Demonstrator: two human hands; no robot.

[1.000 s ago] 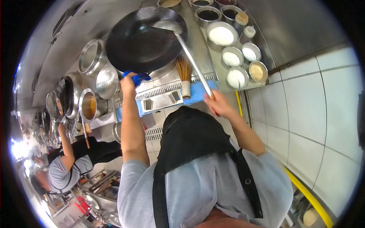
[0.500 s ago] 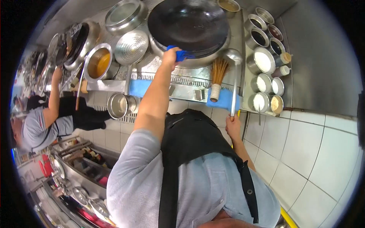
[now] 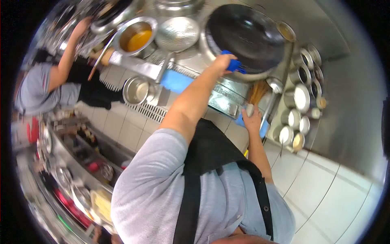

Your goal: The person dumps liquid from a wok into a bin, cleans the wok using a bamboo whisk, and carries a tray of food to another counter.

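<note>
left hand (image 3: 221, 64) clamped on blue cloth (image 3: 235, 66) at rim of black wok (image 3: 245, 34) on the stove. right hand (image 3: 252, 118) wrapped round base of bamboo brush (image 3: 256, 94), just beside ladle (image 3: 274, 87). seasoning tins (image 3: 301, 97) to the right; co-worker (image 3: 44, 85) at far left.

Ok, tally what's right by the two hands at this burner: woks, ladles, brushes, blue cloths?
Wok: 1
Ladle: 1
Brush: 1
Blue cloths: 3
Total: 6
</note>
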